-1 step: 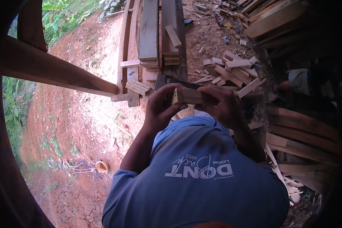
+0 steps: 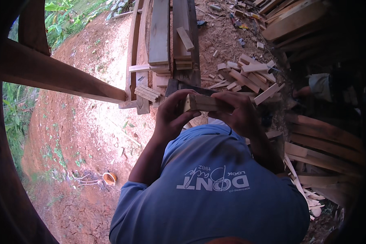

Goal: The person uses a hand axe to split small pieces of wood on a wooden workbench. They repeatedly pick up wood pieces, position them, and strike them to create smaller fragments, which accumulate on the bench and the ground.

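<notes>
Just in front of my chest, both hands grip a short wooden block (image 2: 206,103), held level from side to side. A line runs along its side, and I cannot tell whether it is one piece or two pressed together. My left hand (image 2: 171,113) is closed round the left end, thumb underneath and fingers over the far side. My right hand (image 2: 240,112) clasps the right end and hides it. Right behind the hands lies a dark edge (image 2: 191,87) at the near end of the plank bench (image 2: 158,36). A small stack of wood strips (image 2: 147,93) sits left of the block.
Loose offcuts (image 2: 252,75) are heaped on the ground to the right. Stacked boards (image 2: 299,22) fill the far right, with more planks (image 2: 325,138) nearer. A thick wooden beam (image 2: 65,73) crosses at left. An orange round container (image 2: 109,178) lies on the dirt. Part of another person (image 2: 320,87) shows at right.
</notes>
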The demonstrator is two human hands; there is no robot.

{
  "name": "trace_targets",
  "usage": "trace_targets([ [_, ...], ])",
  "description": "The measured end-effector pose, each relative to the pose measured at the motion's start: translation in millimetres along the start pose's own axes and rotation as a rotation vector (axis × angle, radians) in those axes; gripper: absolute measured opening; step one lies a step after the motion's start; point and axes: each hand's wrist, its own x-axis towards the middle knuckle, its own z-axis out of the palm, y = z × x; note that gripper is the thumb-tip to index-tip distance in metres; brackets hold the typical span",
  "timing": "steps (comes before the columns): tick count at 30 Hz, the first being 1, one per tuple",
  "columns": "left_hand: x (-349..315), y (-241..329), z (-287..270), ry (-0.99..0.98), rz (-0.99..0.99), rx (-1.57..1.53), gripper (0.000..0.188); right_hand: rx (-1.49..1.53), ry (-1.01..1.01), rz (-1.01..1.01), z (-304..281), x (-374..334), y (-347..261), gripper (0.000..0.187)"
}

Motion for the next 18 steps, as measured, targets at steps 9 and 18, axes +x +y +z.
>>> trace_targets([
  [9, 3, 6, 2, 0.058, -0.092, -0.027, 0.051, 0.034, -0.013, 0.065, 2, 3, 3, 0.047],
  [18, 3, -6, -6, 0.042, -0.128, -0.071, 0.045, 0.146, -0.062, 0.225, 8, 3, 8, 0.041],
])
